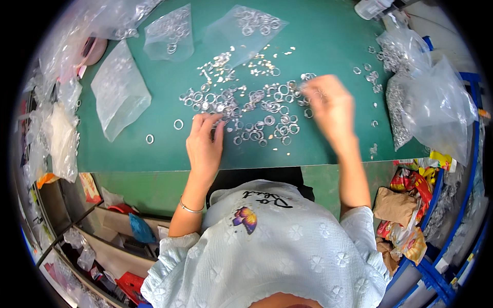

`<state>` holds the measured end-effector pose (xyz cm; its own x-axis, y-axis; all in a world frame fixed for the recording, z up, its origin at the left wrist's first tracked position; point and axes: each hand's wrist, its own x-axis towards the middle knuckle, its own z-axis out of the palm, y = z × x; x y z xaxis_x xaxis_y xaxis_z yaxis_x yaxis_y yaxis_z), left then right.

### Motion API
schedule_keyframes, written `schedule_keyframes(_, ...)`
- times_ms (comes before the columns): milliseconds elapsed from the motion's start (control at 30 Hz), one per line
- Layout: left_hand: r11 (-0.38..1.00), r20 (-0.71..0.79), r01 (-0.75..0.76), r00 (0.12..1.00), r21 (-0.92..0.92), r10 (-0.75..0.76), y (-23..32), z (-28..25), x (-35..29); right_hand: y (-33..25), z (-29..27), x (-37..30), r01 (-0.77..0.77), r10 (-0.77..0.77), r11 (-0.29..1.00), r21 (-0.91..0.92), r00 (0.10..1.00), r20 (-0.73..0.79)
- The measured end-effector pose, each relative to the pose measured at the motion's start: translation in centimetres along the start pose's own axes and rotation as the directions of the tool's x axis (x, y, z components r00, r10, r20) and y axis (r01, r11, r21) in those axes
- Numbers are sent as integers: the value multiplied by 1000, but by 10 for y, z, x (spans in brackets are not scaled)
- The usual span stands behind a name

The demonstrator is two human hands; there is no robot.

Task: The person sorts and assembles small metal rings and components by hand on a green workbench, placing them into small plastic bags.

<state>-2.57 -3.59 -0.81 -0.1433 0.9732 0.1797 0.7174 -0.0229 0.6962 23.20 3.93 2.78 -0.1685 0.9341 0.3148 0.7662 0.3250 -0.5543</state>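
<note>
Silver metal rings (253, 134) lie in a loose, spread pile on the green table, with small pale and shiny bits (221, 64) scattered along its far side. At the pile's near left edge is my left hand (204, 146). Its fingers are bent, and thumb and fingertips come together among the rings; what they pinch is too small to make out. My right hand (333, 105) is smeared by motion at the pile's right edge, its fingers bent near several rings. Whether it holds one cannot be seen. Two single rings (178, 124) lie apart, left of my left hand.
Clear bags of rings (172, 33) lie at the far side, and a flat clear bag (120, 92) at the left. Full plastic bags (398, 108) crowd the right edge beside stray rings. Plastic bags (64, 136) line the left edge. Shelves (110, 241) stand below at left.
</note>
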Motion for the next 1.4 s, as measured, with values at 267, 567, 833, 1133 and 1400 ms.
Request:
schedule_keyframes(267, 993, 120, 75, 989, 91, -85, 5, -3, -9, 171, -88, 3, -576, 516, 540, -614, 803, -299)
schedule_keyframes(567, 997, 141, 20, 989, 80, -31, 1, 0, -5, 4, -4, -18, -15, -24, 984, 179, 976, 216)
schedule_keyframes(833, 995, 167, -76, 982, -63, 86, 13, 4, -17, -10, 30, -37, 71, -49, 995, -69, 958, 281)
schedule_keyframes(1133, 992, 210, -119, 972, 32, 109, 17, 19, -21, -47, 37, -53, 62, -70, 997, 36, 940, 334)
schedule_keyframes(1400, 992, 173, -123, 977, -8, 123, 21, 17, -22, -33, 30, -54, -4, -5, 999, 40, 974, 225)
